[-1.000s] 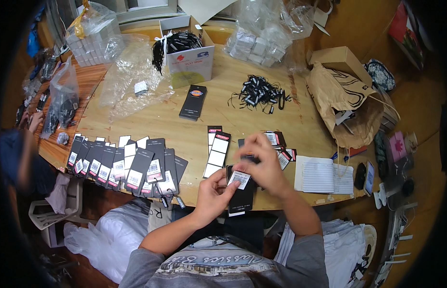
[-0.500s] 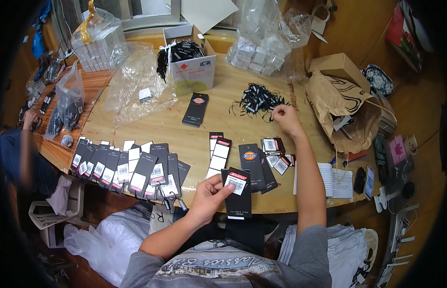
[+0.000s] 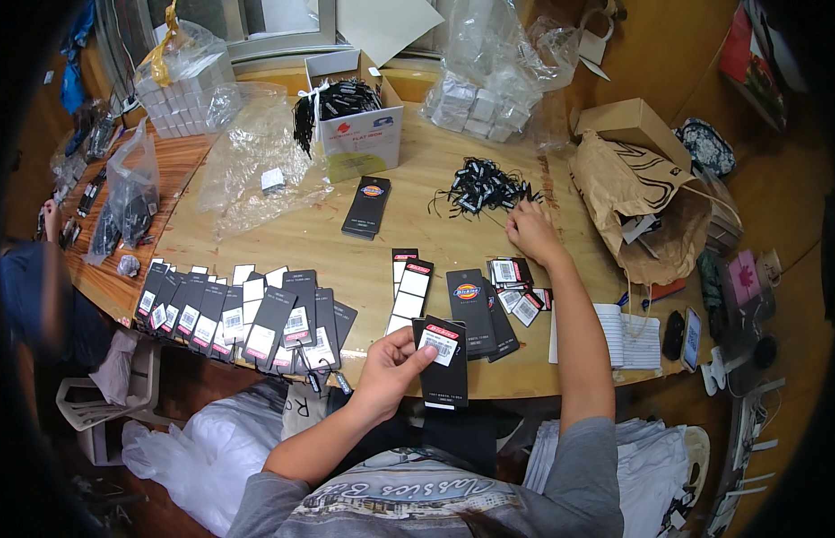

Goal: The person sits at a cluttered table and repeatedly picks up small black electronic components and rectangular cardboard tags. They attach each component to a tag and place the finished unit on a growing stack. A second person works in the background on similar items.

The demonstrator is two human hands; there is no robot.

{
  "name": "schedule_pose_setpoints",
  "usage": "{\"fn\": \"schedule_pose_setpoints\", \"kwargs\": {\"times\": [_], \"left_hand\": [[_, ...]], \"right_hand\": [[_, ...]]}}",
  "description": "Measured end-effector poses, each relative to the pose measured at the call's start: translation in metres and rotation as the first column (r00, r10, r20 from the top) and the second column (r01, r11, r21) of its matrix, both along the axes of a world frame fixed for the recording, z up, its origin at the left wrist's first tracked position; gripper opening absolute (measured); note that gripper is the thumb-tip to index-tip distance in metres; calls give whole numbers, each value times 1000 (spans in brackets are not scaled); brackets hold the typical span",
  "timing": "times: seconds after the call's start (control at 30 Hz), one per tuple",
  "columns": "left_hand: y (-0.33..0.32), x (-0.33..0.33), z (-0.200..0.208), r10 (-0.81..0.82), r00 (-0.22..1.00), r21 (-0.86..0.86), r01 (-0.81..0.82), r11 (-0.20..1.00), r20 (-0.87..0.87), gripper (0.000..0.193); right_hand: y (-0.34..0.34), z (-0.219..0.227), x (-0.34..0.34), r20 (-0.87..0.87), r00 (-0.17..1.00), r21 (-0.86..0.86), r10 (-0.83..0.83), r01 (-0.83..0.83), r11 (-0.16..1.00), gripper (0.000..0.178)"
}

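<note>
My left hand (image 3: pixel 395 368) is closed on a black hang tag (image 3: pixel 444 381) with a red-topped white barcode label, thumb across its front; a white edge shows below it. My right hand (image 3: pixel 532 231) is at the near right edge of a pile of black tag strings (image 3: pixel 482 186), fingers bent a little apart and fingertips at the loose cords. Black tags with an oval logo (image 3: pixel 469 300) lie just beyond the held tag. Beside them are small barcode tags (image 3: pixel 525 305) and strips of blank white labels (image 3: pixel 410 296). Several labelled black tags (image 3: pixel 260 336) overlap along the table's left front edge.
A stack of black tags (image 3: pixel 366 206) lies mid-table. Behind are a carton (image 3: pixel 364 139) of black strings, clear plastic (image 3: pixel 256 197) and bagged white boxes (image 3: pixel 480 108). A paper bag (image 3: pixel 633 202), notebook (image 3: pixel 628 339) and phone (image 3: pixel 691 336) stand right. Another person's arm (image 3: pixel 52 238) is far left.
My right hand has turned its fingers away from me, toward the pile's edge, from a pinch at its near side. My left hand keeps the tag in place. The other person's hand has shifted slightly.
</note>
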State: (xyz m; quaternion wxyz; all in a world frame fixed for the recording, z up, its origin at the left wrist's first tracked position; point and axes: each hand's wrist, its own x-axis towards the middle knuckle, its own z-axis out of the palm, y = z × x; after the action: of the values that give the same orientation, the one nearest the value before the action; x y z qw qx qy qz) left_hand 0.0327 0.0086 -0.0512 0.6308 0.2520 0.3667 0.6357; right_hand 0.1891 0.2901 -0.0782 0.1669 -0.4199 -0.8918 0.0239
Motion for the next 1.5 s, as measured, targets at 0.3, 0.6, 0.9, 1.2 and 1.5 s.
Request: {"fn": "schedule_pose_setpoints", "kwargs": {"times": [0.3, 0.6, 0.9, 1.2, 1.5], "left_hand": [[0, -2, -6, 15, 1000, 19, -15, 1000, 17, 21], [3, -2, -4, 4, 999, 26, -2, 1000, -49, 20], [30, 1, 34, 28, 984, 264, 19, 964, -174, 24], [23, 5, 20, 68, 953, 228, 2, 974, -297, 18], [9, 5, 18, -44, 960, 159, 91, 983, -276, 13]], "right_hand": [[27, -2, 25, -583, 798, -271, -155, -11, 963, 14], [-44, 75, 5, -855, 221, -475, -470, -698, 536, 15], [-136, 82, -28, -877, 353, -479, -325, -670, 567, 12], [-162, 86, -35, -858, 222, -404, -463, -849, 340, 12], [-160, 80, -25, -856, 46, -292, -515, -864, 409, 11]]}}
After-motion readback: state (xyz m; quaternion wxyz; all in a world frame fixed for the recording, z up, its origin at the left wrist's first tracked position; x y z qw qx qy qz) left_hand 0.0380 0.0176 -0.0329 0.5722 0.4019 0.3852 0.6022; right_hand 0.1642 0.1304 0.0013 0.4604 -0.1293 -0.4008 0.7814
